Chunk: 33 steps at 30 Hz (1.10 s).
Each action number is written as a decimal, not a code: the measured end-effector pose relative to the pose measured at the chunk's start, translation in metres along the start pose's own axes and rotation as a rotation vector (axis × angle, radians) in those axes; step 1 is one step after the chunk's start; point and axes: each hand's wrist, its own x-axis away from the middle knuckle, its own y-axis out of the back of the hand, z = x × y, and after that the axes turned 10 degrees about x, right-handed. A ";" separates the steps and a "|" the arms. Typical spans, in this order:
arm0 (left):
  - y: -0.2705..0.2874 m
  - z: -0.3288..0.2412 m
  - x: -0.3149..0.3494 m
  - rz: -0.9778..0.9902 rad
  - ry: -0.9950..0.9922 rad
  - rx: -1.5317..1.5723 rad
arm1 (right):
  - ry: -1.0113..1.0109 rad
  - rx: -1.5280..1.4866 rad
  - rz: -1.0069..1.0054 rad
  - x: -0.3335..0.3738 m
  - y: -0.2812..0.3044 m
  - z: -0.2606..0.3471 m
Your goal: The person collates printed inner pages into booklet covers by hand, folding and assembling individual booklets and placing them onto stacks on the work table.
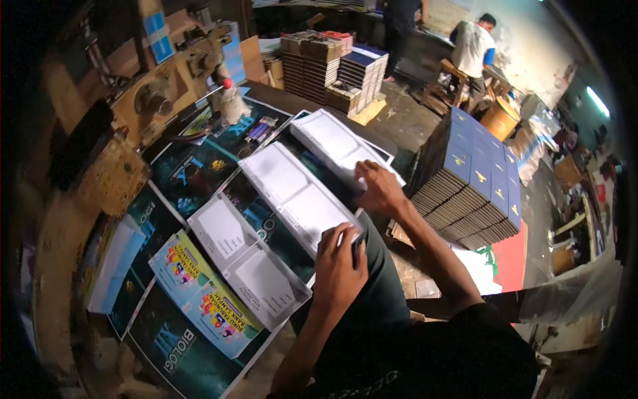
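The fingers of the left hand (337, 261) lie flat and slightly curled over the near end of a long white rectangular cover sheet (298, 195), pressing down on it rather than gripping; a small dark item shows between the fingers, too small to identify. The fingers of the right hand (379, 187) are bent downward onto the far corner of the same sheet, where it meets a second white rectangular sheet (332, 141) lying just beyond it; whether these fingers pinch an edge or only press on it cannot be determined. Both sheets rest on the work table, on top of large dark printed cover sheets with teal lettering (199, 166). Just left of the left hand lies a third white sheet with small grey print (247, 261), and beside that a bright printed cover in yellow, blue and pink (203, 292). Farther left along the table stands a worn tan metal machine (166, 86), with a small white bottle with a red cap (231, 101) near it. To the right of the right forearm, a tall block of stacked blue-covered books (475, 179) stands on the floor. Beyond the table, piles of brown and dark books (332, 66) are stacked. In the background, a person in a white shirt (473, 48) is seated on a wooden stool, well apart from the table.
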 end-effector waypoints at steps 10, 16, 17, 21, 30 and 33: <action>-0.033 0.026 -0.015 0.116 0.210 -0.581 | 0.273 -0.304 -0.028 -0.001 0.012 -0.055; -0.020 0.035 -0.010 0.046 0.210 -0.277 | -0.176 -0.311 -0.207 -0.023 0.010 -0.082; -0.020 0.034 -0.008 0.015 0.204 -0.169 | -0.208 -0.285 -0.257 -0.025 0.007 -0.091; -0.019 0.030 -0.011 -0.106 0.304 0.169 | -0.266 -0.147 -0.235 -0.026 -0.007 -0.107; 0.005 0.017 -0.022 -0.195 0.509 0.372 | -0.138 0.019 -0.344 -0.032 0.004 -0.077; 0.016 0.011 -0.020 -0.198 0.556 0.408 | -0.243 -0.139 -0.239 -0.038 0.024 -0.074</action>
